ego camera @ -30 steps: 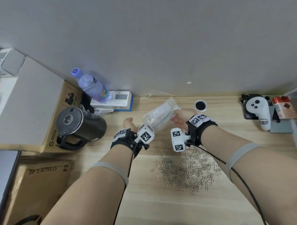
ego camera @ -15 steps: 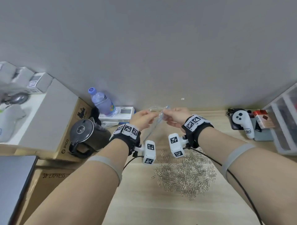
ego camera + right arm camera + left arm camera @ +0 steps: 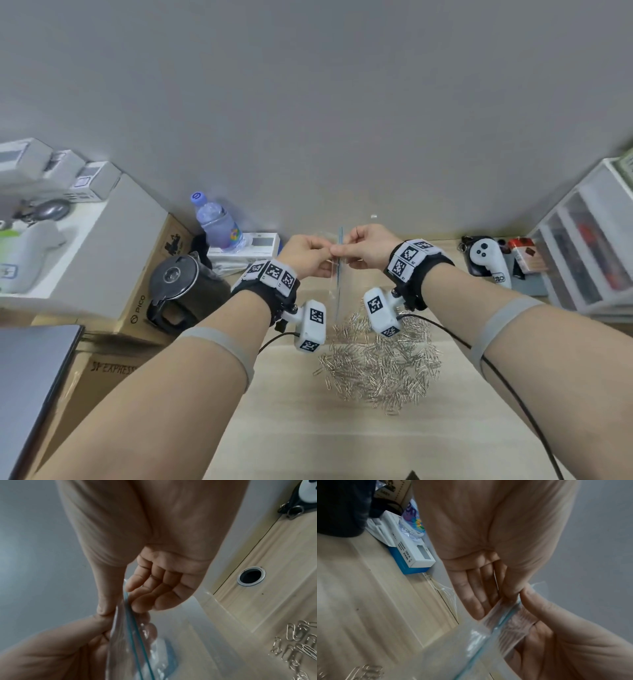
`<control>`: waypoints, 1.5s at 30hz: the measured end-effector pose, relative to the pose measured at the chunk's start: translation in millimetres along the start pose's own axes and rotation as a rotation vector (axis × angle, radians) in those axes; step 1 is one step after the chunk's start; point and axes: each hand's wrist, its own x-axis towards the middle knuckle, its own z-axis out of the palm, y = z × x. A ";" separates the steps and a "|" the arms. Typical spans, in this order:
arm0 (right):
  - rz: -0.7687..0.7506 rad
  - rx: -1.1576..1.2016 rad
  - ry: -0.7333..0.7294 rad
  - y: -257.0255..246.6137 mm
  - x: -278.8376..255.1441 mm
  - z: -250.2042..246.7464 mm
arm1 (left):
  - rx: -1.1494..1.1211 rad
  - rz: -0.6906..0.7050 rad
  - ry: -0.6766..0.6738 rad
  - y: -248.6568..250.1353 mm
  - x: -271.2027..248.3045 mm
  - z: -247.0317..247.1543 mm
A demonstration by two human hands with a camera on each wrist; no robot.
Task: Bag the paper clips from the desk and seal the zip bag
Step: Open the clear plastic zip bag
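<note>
A clear zip bag (image 3: 337, 274) with a blue-green zip strip hangs upright in the air over the desk, edge-on to the head view. My left hand (image 3: 308, 255) pinches one side of its top edge and my right hand (image 3: 368, 250) pinches the other, the thumbs meeting at the strip. The left wrist view shows the zip bag (image 3: 501, 626) between both hands; the right wrist view shows its zip strip (image 3: 135, 628) running down between thumb and fingers. A heap of silver paper clips (image 3: 380, 363) lies on the desk below the hands, with some paper clips (image 3: 295, 642) at the lower right.
At the back left stand a water bottle (image 3: 215, 222), a white and blue box (image 3: 253, 246) and a black kettle (image 3: 181, 291) beside cardboard boxes. A white controller (image 3: 489, 260) and drawer unit (image 3: 589, 246) sit at right. A cable hole (image 3: 251, 576) is in the desk.
Both hands lifted the bag off the desk and turned it upright. The fingers of both hands closed together on its top edge. The head view tilted upward.
</note>
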 end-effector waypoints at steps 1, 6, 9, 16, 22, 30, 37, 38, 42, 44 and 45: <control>0.006 -0.003 0.001 -1.5 -1.7 1.1 | -0.008 -0.007 0.010 0.4 -2.2 0.3; -0.025 -0.108 0.098 -2.2 -6.4 6.9 | 0.116 0.039 0.080 3.9 -15.5 -0.2; -0.043 -0.179 0.228 -0.1 -5.7 5.7 | 0.228 0.076 0.213 3.2 -18.2 -3.5; -0.131 -0.660 0.299 3.4 -9.3 -5.0 | 0.745 0.181 0.308 1.0 -27.3 -12.8; 0.078 -0.417 0.196 10.3 -10.5 4.6 | 0.337 0.145 0.226 2.2 -24.3 -10.2; 0.088 -0.303 0.034 11.1 -14.7 23.5 | 0.156 0.068 0.145 -5.0 -23.5 -1.6; 0.010 -0.362 0.000 11.7 -13.1 20.2 | 0.250 -0.027 0.109 -9.1 -20.6 6.7; 0.007 -0.383 0.019 13.6 -12.5 19.4 | 0.275 -0.030 0.112 -10.4 -20.2 5.4; 0.002 -0.435 0.124 17.5 -10.9 11.2 | 0.322 -0.065 0.079 -13.3 -22.0 -3.8; 0.002 -0.452 0.160 19.3 -11.5 6.4 | 0.289 -0.103 0.036 -15.0 -22.9 -9.8; -0.004 -0.463 0.176 20.1 -11.7 4.1 | 0.269 -0.119 0.025 -16.2 -23.8 -13.4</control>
